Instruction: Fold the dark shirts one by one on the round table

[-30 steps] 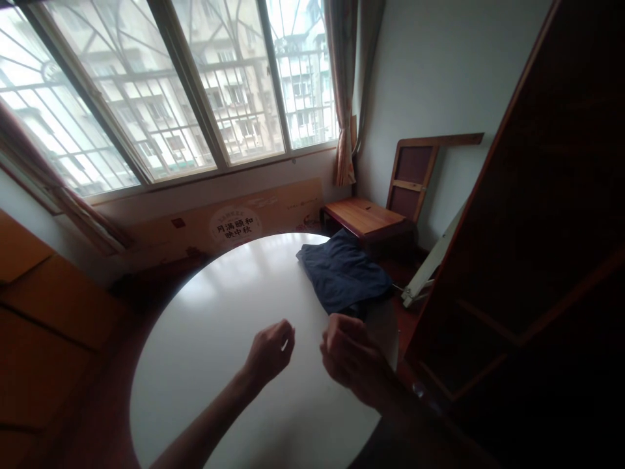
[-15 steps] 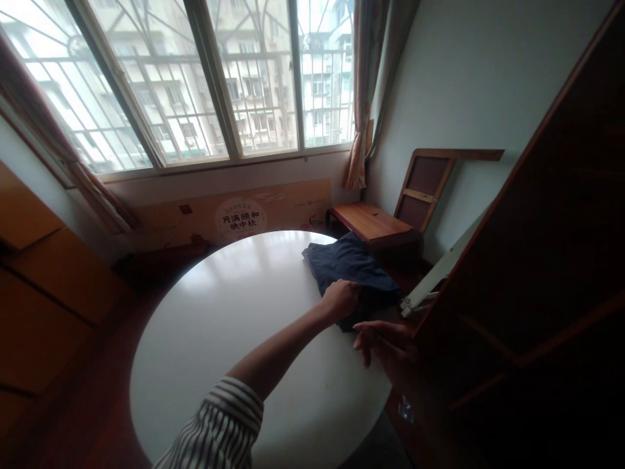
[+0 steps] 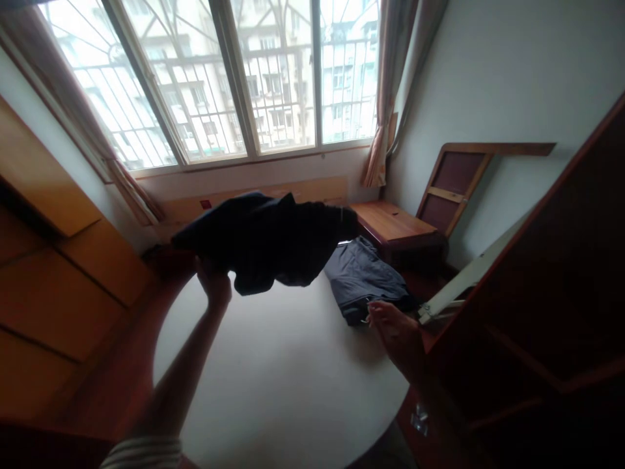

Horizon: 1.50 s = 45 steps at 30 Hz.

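Black garment (image 3: pixel 278 238) aloft over round white table (image 3: pixel 273 391); left hand (image 3: pixel 215 283) clamped on left end. Judged light, soft, limp; best gripped at opposite corners. Right hand (image 3: pixel 398 329) apart, beside folded grey garment (image 3: pixel 366 277); grip unclear.

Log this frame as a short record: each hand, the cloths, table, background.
left hand: gripping the dark cloth by its left end
dark cloth: held up off the table, spread sideways, lower edge uneven
right hand: at the near edge of the grey garment; contact unclear
grey garment: lying on the table's far right part
table: round, white top
background: barred window with curtains at both sides; low wooden bench beyond the table
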Tool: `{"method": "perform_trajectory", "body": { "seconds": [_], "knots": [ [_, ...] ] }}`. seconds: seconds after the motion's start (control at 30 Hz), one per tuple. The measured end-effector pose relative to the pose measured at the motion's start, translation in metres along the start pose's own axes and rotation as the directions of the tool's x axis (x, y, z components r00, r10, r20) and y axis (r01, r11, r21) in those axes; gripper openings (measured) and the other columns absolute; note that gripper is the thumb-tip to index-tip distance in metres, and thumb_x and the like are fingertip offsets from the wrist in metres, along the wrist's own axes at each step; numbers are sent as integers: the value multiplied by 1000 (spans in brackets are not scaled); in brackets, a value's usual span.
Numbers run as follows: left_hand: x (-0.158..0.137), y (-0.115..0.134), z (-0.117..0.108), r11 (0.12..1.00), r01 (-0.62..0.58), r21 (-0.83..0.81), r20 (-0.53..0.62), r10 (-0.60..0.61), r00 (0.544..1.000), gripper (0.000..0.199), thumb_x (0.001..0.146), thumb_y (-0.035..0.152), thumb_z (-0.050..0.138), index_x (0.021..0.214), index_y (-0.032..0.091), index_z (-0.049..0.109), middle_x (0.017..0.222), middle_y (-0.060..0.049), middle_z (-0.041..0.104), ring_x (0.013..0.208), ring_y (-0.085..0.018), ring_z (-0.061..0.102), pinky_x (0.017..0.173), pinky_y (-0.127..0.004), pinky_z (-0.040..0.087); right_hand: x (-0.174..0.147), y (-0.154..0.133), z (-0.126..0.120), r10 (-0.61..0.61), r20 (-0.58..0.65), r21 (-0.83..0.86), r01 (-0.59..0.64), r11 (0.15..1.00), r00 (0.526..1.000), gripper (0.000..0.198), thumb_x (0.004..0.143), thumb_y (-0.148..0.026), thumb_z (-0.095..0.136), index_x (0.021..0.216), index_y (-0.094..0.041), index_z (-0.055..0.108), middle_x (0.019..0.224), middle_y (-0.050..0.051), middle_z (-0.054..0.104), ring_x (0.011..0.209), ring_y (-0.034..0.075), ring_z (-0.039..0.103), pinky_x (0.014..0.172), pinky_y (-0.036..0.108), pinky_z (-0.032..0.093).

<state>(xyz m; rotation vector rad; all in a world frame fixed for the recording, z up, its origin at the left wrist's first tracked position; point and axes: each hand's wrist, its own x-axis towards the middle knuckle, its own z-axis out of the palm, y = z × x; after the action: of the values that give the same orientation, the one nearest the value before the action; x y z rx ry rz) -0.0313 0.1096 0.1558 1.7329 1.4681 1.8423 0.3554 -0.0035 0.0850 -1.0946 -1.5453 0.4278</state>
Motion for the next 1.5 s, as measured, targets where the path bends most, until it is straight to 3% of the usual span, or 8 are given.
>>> {"method": "perform_trajectory", "body": {
  "seconds": [0.37,0.57,0.73,0.87,1.07,1.23,1.3,1.5],
  "knots": [
    [-119,-92,-55,969,160,188,-124,-138,983,34,83,16,43,109,18,63,109,-9,69,106,-25,65,99,-40,49,99,80,13,353,71,-936,-61,347,933,41,89,-38,63,105,-1,70,113,27,61,108,35,57,87,39,44],
    [-116,-83,-43,937,-82,339,4,86,996,26,85,15,43,103,18,62,104,-9,67,102,-25,63,96,-42,49,131,76,14,321,139,-876,-34,481,937,27,94,-15,45,97,-8,71,108,21,65,93,26,64,79,32,45],
    [-122,-76,-41,931,-85,356,6,89,996,18,92,21,45,101,19,60,94,-8,65,91,-23,64,88,-39,52,197,-13,65,-180,-12,-545,144,826,984,27,99,-21,38,105,-10,62,105,19,66,95,27,62,85,36,46],
    [-128,-78,-41,971,-12,240,13,9,1000,45,92,30,56,134,20,46,82,-1,63,73,-17,63,76,-33,53,201,-105,144,-487,199,-11,499,867,851,20,100,-30,44,105,-18,60,98,9,68,89,21,62,87,34,48],
    [-131,-84,-41,994,68,88,-45,-65,997,105,73,34,79,154,26,14,102,-6,68,87,-21,69,78,-36,56,136,-136,190,-532,667,535,161,829,521,35,95,-46,56,112,-16,63,84,4,72,78,15,67,74,26,52],
    [-123,-82,-45,964,46,262,-51,-34,998,48,80,36,70,124,21,59,106,-8,70,94,-23,69,86,-35,54,139,-59,126,-127,589,-43,187,981,798,35,99,-41,47,105,-13,68,77,7,71,69,17,68,69,29,54],
    [-120,-80,-46,937,7,350,2,-8,1000,28,83,40,65,101,19,68,91,-6,73,84,-22,69,82,-32,53,144,-26,92,59,348,-587,168,792,936,27,96,-39,56,102,-17,71,92,11,72,83,20,68,78,31,54],
    [-121,-73,-44,920,-50,388,119,4,993,27,81,42,65,88,17,69,72,-3,70,64,-18,65,67,-26,51,128,25,30,165,139,-813,18,582,976,36,96,-36,60,126,-16,59,126,11,59,105,23,62,89,44,54]
  ]
}}
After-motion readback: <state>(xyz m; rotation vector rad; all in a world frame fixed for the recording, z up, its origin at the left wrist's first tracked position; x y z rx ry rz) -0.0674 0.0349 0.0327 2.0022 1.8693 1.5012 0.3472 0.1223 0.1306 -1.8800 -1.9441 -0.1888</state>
